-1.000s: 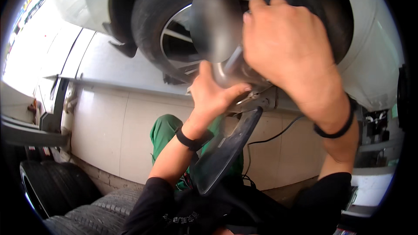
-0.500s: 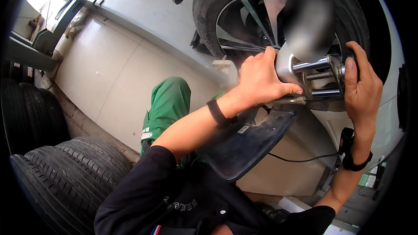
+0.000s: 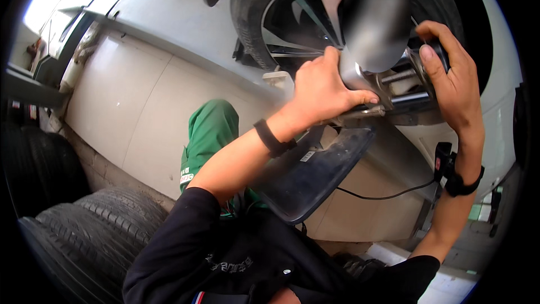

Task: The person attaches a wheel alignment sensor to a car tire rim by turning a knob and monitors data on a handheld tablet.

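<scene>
A white car body (image 3: pixel 169 17) fills the upper part of the head view, with its wheel (image 3: pixel 292 17) at the top centre, dark tyre around silver spokes. Stacked tyres (image 3: pixel 79 236) lie at the lower left, beside a green trouser leg (image 3: pixel 211 129). A black flap (image 3: pixel 309 174) hangs under the wheel. Against the wheel sits a metal clamp tool (image 3: pixel 388 79) with a blurred grey dome, a threaded rod and bars. The left hand (image 3: pixel 323 90) is closed around the tool's near end, thumb along the lower bar. The right hand (image 3: pixel 450 79) is wrapped on the black knob (image 3: pixel 439 50) at the tool's far end. Both wrists carry black bands; a thin cable (image 3: pixel 388 196) trails from the right one.
</scene>
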The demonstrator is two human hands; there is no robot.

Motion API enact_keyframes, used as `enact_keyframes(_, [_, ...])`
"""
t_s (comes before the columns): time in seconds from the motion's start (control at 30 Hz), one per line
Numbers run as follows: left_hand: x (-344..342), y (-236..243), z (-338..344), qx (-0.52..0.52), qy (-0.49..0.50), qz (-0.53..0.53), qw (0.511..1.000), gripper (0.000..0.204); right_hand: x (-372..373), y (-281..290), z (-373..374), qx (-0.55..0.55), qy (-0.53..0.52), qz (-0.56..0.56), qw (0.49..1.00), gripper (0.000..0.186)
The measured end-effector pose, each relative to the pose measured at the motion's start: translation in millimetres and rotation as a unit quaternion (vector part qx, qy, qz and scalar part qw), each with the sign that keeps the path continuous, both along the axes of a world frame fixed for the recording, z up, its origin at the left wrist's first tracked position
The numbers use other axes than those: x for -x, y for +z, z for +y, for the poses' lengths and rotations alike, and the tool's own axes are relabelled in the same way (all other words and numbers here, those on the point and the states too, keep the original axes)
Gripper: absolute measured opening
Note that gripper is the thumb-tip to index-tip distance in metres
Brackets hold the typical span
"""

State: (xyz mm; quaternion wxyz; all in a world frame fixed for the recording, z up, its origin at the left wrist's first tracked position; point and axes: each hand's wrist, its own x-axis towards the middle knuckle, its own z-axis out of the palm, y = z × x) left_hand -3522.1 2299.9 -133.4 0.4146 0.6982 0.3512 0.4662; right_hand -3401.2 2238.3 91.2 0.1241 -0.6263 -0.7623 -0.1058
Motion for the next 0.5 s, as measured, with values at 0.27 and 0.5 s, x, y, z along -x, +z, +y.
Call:
enact_keyframes(0.27, [7, 15, -2, 0.021, -0.062, 0.021, 0.998, 0.078, 10, -19, 21, -0.132, -0.058, -0.102, 0.984, 0.017])
enact_keyframes(0.5, [12, -16, 7, 0.087, -0.094, -0.093, 0.987, 0.044, -17, -11, 0, -0.084, 0.142, 0.067, 0.984, 0.018])
